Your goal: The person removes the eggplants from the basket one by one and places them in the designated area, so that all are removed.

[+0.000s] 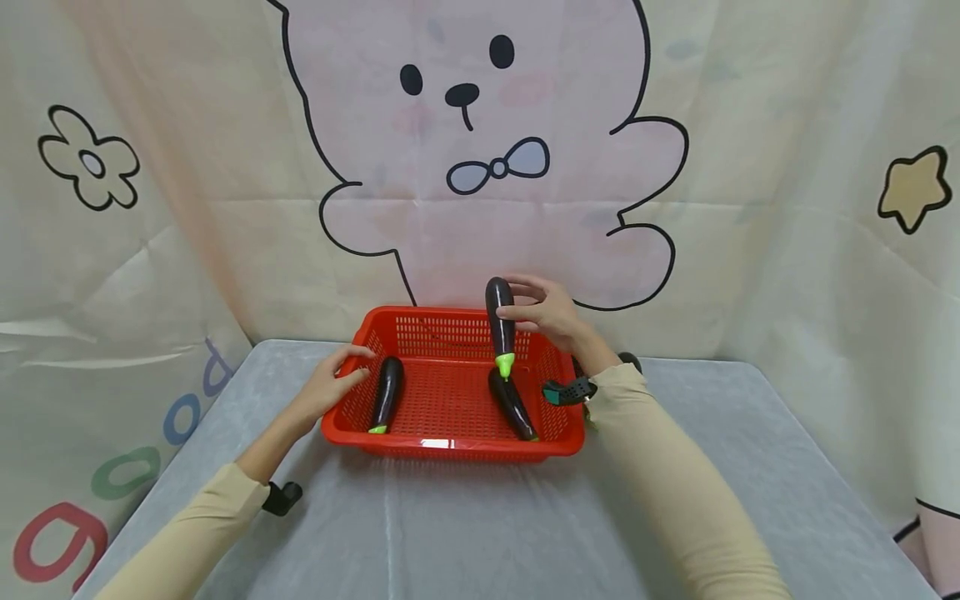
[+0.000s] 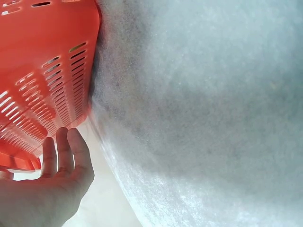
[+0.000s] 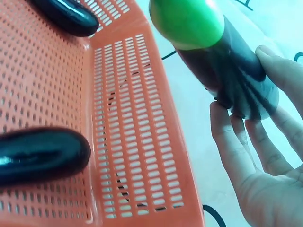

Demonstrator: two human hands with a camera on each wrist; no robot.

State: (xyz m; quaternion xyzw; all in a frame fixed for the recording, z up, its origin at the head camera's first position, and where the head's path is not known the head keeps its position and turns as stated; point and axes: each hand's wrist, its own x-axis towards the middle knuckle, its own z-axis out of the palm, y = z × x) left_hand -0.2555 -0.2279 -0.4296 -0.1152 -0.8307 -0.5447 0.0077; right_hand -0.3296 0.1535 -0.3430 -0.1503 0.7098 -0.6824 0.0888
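Eggplant (image 1: pixel 501 321) is hanging green cap (image 1: pixel 505 364) down by the far right side of the red basket (image 1: pixel 495 451); right hand (image 1: pixel 551 312) is pinching its blunt upper end, thumb against fingers. Left hand (image 1: pixel 330 387) is standing at the left rim, fingers parted and holding nothing; contact, cannot tell. Smooth, glossy skin is probably calling for a steady, gentle pinch, staying clear of the right-lying eggplant (image 1: pixel 513 408) inside. Stiff-looking plastic is showing slotted walls (image 3: pixel 132 142), perforated floor (image 3: pixel 38 87).
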